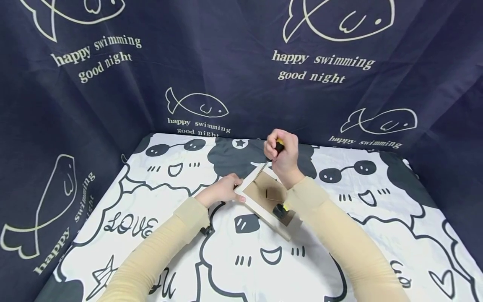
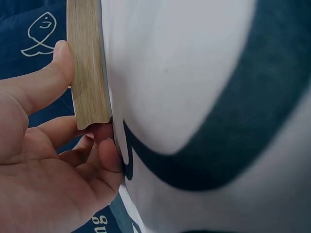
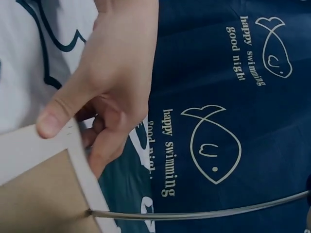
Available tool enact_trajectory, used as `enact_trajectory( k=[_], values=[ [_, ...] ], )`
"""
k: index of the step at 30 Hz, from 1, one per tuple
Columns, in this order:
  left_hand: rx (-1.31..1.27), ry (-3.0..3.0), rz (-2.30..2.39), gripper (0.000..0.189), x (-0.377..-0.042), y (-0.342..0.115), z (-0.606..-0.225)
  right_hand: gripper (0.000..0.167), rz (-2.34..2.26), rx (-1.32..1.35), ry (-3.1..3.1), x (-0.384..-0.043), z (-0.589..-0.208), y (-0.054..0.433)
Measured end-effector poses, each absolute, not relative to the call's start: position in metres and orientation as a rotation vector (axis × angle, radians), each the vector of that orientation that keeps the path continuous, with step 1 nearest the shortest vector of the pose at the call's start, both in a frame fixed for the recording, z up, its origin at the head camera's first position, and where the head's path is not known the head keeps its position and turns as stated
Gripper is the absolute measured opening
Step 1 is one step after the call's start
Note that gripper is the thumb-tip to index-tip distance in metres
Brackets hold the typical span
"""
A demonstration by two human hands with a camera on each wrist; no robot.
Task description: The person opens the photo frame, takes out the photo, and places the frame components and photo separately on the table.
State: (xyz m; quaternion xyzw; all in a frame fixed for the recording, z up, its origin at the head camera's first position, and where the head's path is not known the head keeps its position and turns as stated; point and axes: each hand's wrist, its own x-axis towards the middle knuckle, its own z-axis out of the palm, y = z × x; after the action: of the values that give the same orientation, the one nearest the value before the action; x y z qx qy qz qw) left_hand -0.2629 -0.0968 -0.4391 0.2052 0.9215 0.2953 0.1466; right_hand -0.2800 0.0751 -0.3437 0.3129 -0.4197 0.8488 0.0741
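Note:
A picture frame with a pale border (image 1: 268,217) lies with its brown backing board (image 1: 260,188) facing up. My left hand (image 1: 225,188) grips its left corner. In the left wrist view the thumb presses one side of the wood-toned edge (image 2: 87,63) while the fingers curl at its end. My right hand (image 1: 284,156) is wrapped round the black and yellow handle of a screwdriver (image 1: 279,146), held tilted above the frame's far side. In the right wrist view its thin metal shaft (image 3: 194,214) reaches the inner border, with the tip where border and board meet.
A white cloth with black cartoon drawings (image 1: 241,268) covers the table. Dark blue curtains (image 1: 241,50) with fish prints stand close behind and at both sides. Dark camera pieces sit at both cuffs; the right one (image 1: 279,211) overlaps the board in the head view.

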Motion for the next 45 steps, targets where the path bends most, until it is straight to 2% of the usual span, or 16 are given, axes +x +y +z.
enact_trajectory(
  k=[7, 11, 15, 21, 22, 30, 38, 45],
  values=[
    [0.555, 2.657, 0.826, 0.063, -0.265, -0.098, -0.440, 0.034, 2.550, 0.764, -1.455, -0.291, -0.333, 0.055],
    [0.574, 2.672, 0.804, 0.047, -0.266, -0.097, -0.442, 0.036, 2.551, 0.711, -1.511, -0.299, -0.329, 0.048],
    [0.592, 2.678, 0.814, 0.039, -0.267, -0.097, -0.442, 0.037, 2.556, 0.688, -1.528, -0.300, -0.327, 0.046],
    [0.560, 2.668, 0.849, 0.053, -0.265, -0.095, -0.442, 0.036, 2.515, 0.644, -1.516, -0.290, -0.328, 0.052],
    [0.555, 2.668, 0.848, 0.056, -0.264, -0.095, -0.442, 0.035, 2.511, 0.647, -1.497, -0.288, -0.329, 0.054],
    [0.557, 2.673, 0.854, 0.050, -0.264, -0.094, -0.443, 0.033, 2.488, 0.800, -1.314, -0.270, -0.344, 0.078],
    [0.541, 2.658, 0.864, 0.052, -0.263, -0.094, -0.441, 0.033, 2.589, 0.922, -1.137, -0.262, -0.358, 0.098],
    [0.559, 2.670, 0.849, 0.045, -0.263, -0.096, -0.441, 0.032, 2.594, 0.869, -1.106, -0.266, -0.356, 0.093]
  ],
)
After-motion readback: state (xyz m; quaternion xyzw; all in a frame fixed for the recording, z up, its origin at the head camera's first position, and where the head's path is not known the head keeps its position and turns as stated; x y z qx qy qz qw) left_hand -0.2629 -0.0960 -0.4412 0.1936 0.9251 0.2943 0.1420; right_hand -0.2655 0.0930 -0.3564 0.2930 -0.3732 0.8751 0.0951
